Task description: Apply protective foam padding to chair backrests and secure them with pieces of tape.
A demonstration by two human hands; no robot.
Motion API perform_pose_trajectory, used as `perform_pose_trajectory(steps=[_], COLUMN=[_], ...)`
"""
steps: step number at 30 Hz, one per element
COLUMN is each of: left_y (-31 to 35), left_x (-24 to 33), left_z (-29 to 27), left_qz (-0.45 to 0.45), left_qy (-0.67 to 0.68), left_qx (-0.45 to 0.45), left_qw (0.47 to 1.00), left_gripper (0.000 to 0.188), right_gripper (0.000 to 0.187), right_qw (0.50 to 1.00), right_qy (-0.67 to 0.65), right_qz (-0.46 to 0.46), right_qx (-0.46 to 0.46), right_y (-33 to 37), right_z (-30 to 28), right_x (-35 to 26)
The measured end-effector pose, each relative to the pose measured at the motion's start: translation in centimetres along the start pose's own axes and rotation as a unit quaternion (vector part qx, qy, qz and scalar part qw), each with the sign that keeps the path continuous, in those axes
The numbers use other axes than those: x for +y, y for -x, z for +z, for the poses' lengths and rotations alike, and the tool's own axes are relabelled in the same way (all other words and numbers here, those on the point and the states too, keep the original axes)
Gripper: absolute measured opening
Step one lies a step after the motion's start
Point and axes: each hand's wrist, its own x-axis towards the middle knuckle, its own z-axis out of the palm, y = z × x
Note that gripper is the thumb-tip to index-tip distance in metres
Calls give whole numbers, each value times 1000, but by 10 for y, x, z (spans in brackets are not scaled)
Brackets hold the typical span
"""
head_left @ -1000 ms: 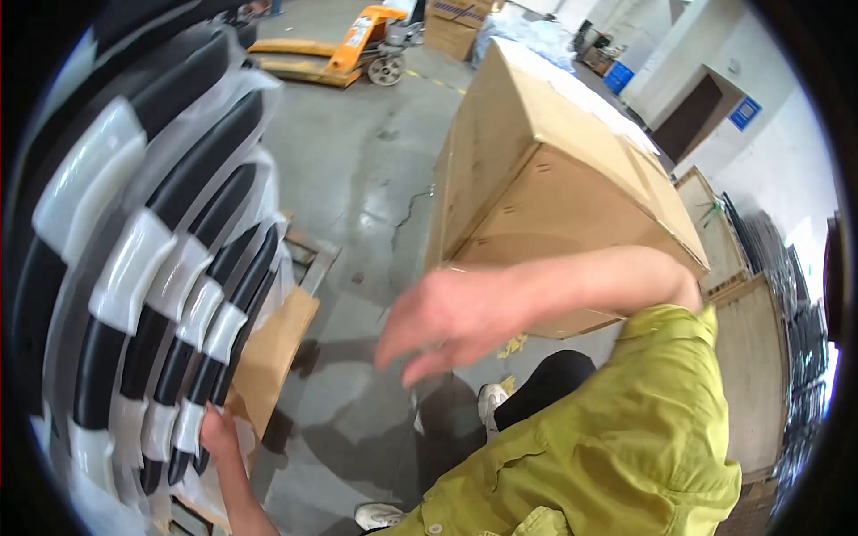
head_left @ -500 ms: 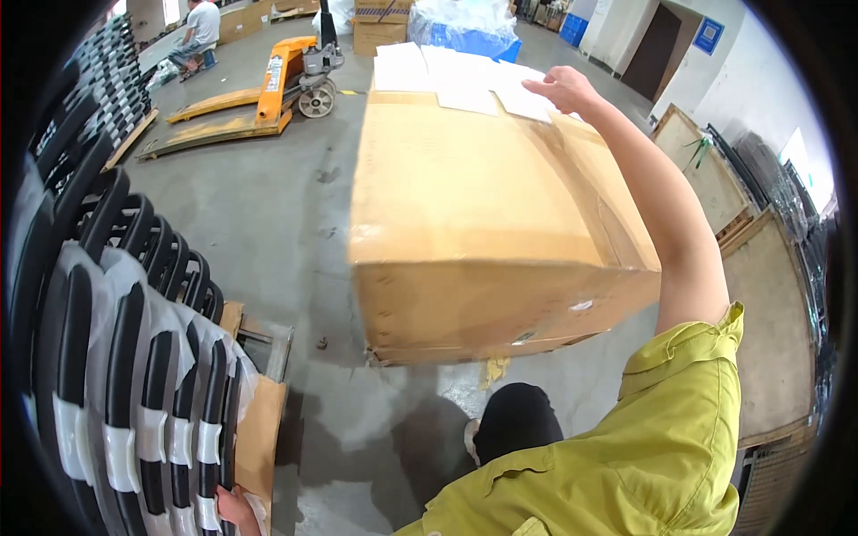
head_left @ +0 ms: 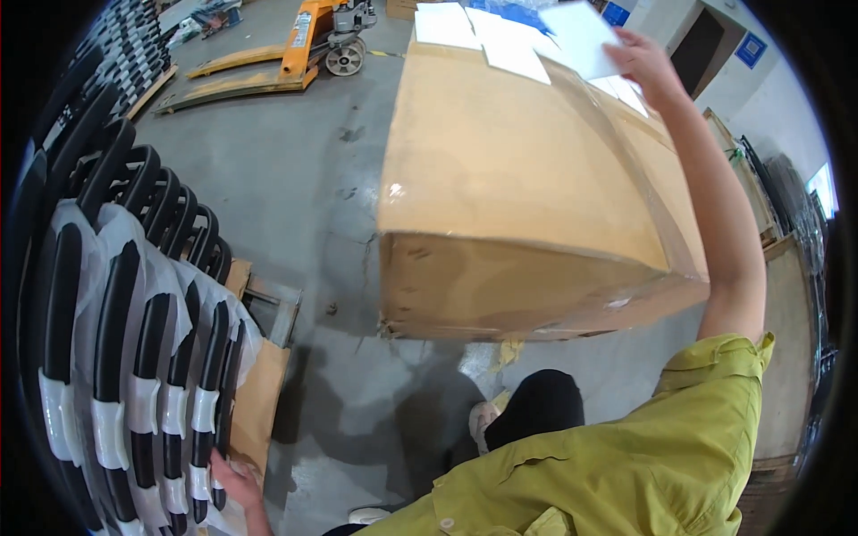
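My right hand is raised over the far end of a large brown cardboard box. Its fingers pinch a thin white sheet, held up at a tilt. Several more white sheets lie overlapping on the box top. At the lower left, my left hand rests against the nearest of several black curved frames. Its visible fingers reach toward the tube, and some fingertips are hard to make out. White bands and cloudy plastic film wrap the frames.
A yellow pallet jack stands on the grey floor at the far left, near another stack of frames. Cardboard lies under the near frames. Wooden panels lean along the right side.
My right hand has lifted a white sheet off the box top. The view has shifted, so the box sits further right and higher. My left hand stays by the frames.
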Motion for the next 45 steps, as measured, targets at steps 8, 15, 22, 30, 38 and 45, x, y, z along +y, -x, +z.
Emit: perform_pose_trajectory(steps=[8, 15, 22, 30, 38, 45], left_y=[-79, -35, -13, -71, -99, -128], left_x=[184, 178, 142, 83, 49, 22], left_z=[-116, -107, -33, 7, 35, 66], left_qz=[337, -16, -292, 68, -90, 24], left_qy=[400, 615, 813, 161, 43, -174], left_qx=[128, -399, -110, 120, -138, -204], left_qw=[842, 680, 491, 977, 985, 963], left_gripper=[49, 42, 23, 28, 41, 40], right_gripper=[44, 37, 27, 24, 24, 35], right_qw=[968, 699, 657, 652, 604, 609], right_qy=[90, 83, -312, -304, -241, -356], right_qz=[-67, -346, 236, 334, 288, 179], right_qx=[-223, -620, -644, -609, -703, -685], right_y=[244, 325, 389, 414, 398, 408], right_z=[59, 266, 393, 474, 536, 607], right_x=[-225, -234, -114, -36, -53, -53])
